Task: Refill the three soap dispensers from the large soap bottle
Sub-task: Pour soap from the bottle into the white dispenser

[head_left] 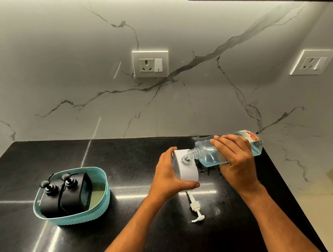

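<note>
Black counter [137,250], marble wall [62,55]; fingers [189,185] round dispenser [187,171] and bottle [207,154]

Two bare forearms reach in from the bottom edge, with no sleeve showing on either. The left hand [169,174] and the right hand [235,158] are bare too: no glove, ring, watch or band. Fingernails are short and plain.

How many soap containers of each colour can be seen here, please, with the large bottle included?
Black dispensers: 2, both in the teal basket
White dispenser: 1, open, steadied by the left hand
Clear large bottle: 1, tipped by the right hand
Total: 4
</note>
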{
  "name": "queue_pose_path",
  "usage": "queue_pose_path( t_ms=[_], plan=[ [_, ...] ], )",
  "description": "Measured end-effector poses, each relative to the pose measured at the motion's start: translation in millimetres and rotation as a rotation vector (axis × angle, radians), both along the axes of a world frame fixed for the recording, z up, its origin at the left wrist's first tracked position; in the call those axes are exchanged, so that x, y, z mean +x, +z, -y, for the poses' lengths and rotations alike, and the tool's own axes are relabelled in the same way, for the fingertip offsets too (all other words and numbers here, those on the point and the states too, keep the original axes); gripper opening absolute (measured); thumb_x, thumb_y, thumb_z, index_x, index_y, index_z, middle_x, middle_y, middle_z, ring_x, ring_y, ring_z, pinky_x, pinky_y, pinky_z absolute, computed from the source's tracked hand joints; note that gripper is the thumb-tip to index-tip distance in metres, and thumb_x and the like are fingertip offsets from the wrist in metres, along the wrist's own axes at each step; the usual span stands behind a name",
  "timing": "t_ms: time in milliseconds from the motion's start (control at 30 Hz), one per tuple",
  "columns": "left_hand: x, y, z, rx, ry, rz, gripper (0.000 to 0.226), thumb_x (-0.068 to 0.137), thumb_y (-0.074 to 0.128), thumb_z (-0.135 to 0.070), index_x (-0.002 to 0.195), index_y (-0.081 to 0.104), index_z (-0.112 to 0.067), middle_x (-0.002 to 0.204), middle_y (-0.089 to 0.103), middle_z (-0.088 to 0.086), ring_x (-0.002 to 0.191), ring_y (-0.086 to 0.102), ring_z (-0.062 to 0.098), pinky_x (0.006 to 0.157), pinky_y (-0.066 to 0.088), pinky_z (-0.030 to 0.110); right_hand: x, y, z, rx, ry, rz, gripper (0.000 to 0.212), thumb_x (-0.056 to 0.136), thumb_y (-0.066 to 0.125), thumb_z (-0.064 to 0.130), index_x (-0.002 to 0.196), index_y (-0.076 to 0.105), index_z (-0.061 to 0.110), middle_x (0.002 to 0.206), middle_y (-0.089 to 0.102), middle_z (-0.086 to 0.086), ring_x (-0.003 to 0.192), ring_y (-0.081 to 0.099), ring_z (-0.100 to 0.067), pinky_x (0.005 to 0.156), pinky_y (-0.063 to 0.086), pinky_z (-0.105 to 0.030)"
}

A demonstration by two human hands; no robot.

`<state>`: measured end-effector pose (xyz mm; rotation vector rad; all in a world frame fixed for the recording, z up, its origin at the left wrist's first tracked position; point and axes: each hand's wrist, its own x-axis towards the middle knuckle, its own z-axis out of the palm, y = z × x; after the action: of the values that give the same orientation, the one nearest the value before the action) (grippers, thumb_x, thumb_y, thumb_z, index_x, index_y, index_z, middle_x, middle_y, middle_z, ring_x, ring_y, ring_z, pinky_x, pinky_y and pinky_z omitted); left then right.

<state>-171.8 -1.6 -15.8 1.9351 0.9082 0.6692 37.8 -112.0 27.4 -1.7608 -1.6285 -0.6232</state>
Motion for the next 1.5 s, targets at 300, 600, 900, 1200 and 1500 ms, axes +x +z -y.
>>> queue_pose_path(
  t_ms=[300, 600, 900, 1200, 1500],
  plan=[
    [1.2, -0.7, 1.1, -0.012, 0.002, -0.008, 0.129, 0.045, 0.094, -0.063, 0.154, 0.032, -0.030, 0.147, 0.043, -0.012, 0.133, 0.046, 0.012, 0.111, 0.050, 0.040, 0.6, 0.9, 1.5, -0.014, -0.001, 0.008, 0.064, 0.068, 0.091, 0.007, 0.129, 0.069, 0.006, 0.128, 0.071, -0.011, 0.123, 0.058, -0.030, 0.099, 0.053, -0.051],
    [0.7, -0.3, 2.4, -0.010, 0.002, -0.001, 0.128, 0.045, 0.094, -0.063, 0.153, 0.033, -0.031, 0.146, 0.043, -0.013, 0.132, 0.047, 0.011, 0.110, 0.051, 0.040, 1.7, -0.2, 2.0, -0.040, -0.003, 0.011, 0.065, 0.068, 0.090, 0.006, 0.129, 0.069, 0.006, 0.129, 0.070, -0.011, 0.123, 0.060, -0.032, 0.099, 0.052, -0.051],
    [-0.8, 1.4, 3.8, -0.011, 0.004, -0.010, 0.130, 0.044, 0.092, -0.064, 0.154, 0.033, -0.029, 0.148, 0.042, -0.011, 0.133, 0.045, 0.012, 0.111, 0.051, 0.044, 1.5, 0.4, 2.4, -0.047, -0.003, 0.011, 0.063, 0.069, 0.089, 0.005, 0.129, 0.070, 0.006, 0.128, 0.071, -0.011, 0.122, 0.062, -0.033, 0.100, 0.052, -0.051],
    [0.2, 0.7, 2.7, -0.006, 0.002, -0.012, 0.127, 0.046, 0.096, -0.058, 0.153, 0.033, -0.030, 0.148, 0.043, -0.010, 0.132, 0.046, 0.012, 0.110, 0.051, 0.042, 0.5, 2.9, 2.8, -0.037, 0.004, 0.030, 0.057, 0.072, 0.081, 0.011, 0.128, 0.070, 0.005, 0.127, 0.071, -0.012, 0.122, 0.061, -0.032, 0.100, 0.052, -0.049],
    [-0.3, -0.3, 1.4, -0.005, -0.002, -0.012, 0.124, 0.048, 0.097, -0.055, 0.152, 0.033, -0.032, 0.148, 0.042, -0.011, 0.132, 0.045, 0.012, 0.109, 0.052, 0.041, 0.2, 4.1, 2.3, -0.040, 0.004, 0.043, 0.059, 0.071, 0.084, 0.009, 0.127, 0.070, 0.005, 0.126, 0.072, -0.012, 0.120, 0.062, -0.033, 0.098, 0.053, -0.051]
  ],
)
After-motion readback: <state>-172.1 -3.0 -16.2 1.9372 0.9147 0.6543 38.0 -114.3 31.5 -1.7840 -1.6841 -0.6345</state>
